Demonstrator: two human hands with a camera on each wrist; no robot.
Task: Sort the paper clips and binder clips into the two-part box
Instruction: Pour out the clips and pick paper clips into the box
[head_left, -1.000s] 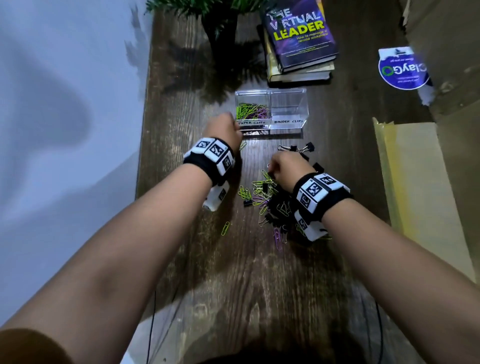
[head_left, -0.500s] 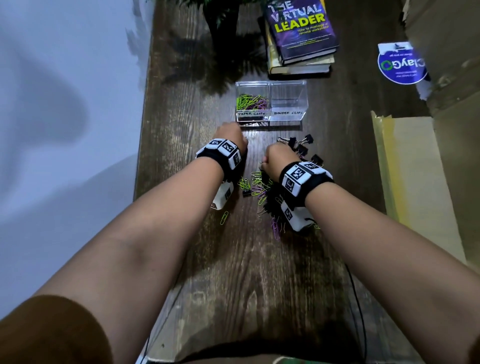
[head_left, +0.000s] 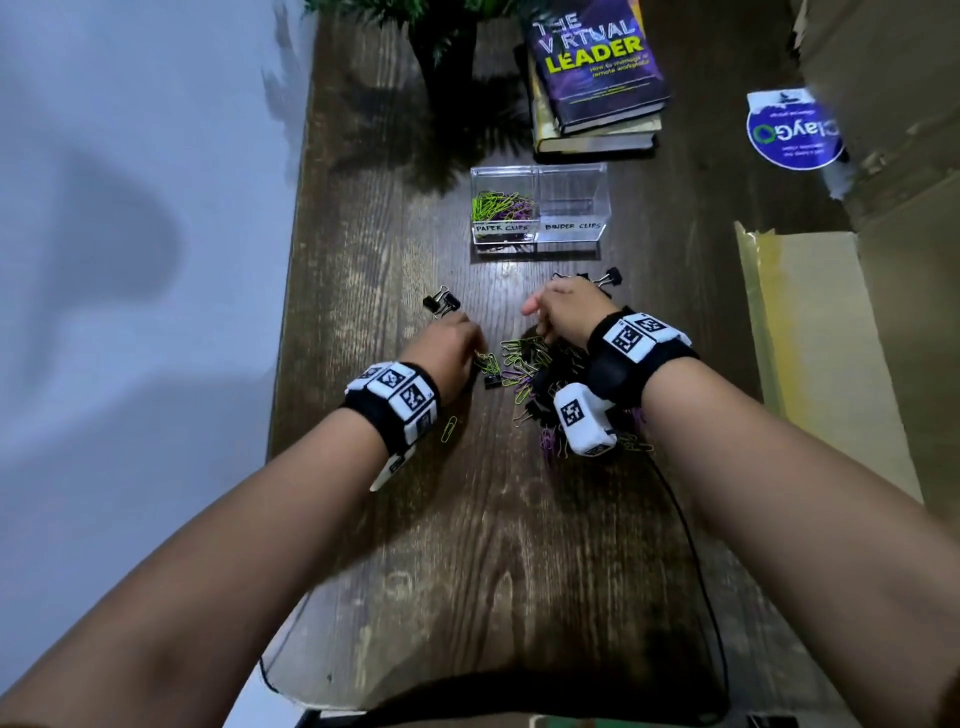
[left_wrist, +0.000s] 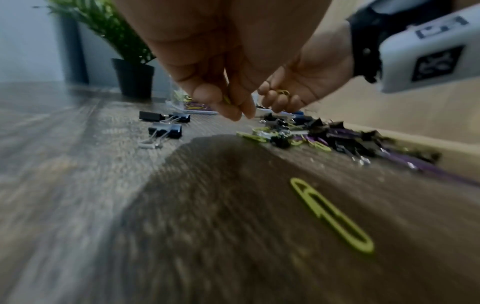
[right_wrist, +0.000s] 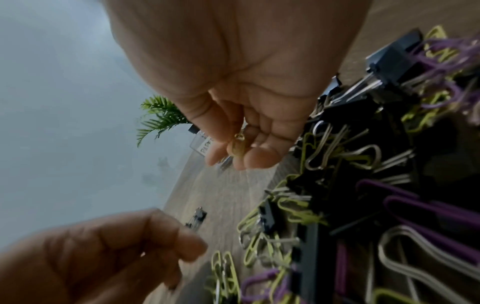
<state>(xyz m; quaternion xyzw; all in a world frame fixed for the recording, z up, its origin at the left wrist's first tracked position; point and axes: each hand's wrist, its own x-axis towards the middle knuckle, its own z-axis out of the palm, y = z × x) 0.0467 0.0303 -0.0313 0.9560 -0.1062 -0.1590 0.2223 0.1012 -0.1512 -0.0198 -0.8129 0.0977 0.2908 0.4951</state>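
Note:
The clear two-part box (head_left: 571, 179) stands at the table's far middle. Its PAPER CLIPS side holds green and purple paper clips (head_left: 500, 203); its BINDER CLIPS side looks empty. A mixed pile of clips (head_left: 524, 371) lies between my hands. My left hand (head_left: 475, 353) is at the pile's left edge and pinches a green paper clip (left_wrist: 227, 99). My right hand (head_left: 535, 317) hovers over the pile's far side and pinches a yellow-green paper clip (right_wrist: 237, 146). Two black binder clips (head_left: 441, 304) lie just beyond my left hand.
One green paper clip (head_left: 449, 428) lies alone by my left wrist. A potted plant (head_left: 447, 47) and stacked books (head_left: 597, 78) stand behind the box. Cardboard (head_left: 831, 364) lies along the right. The table's left edge drops off near my left arm.
My left hand has drawn back from the box to the pile's left edge, uncovering two binder clips. My right hand has shifted slightly farther out over the pile.

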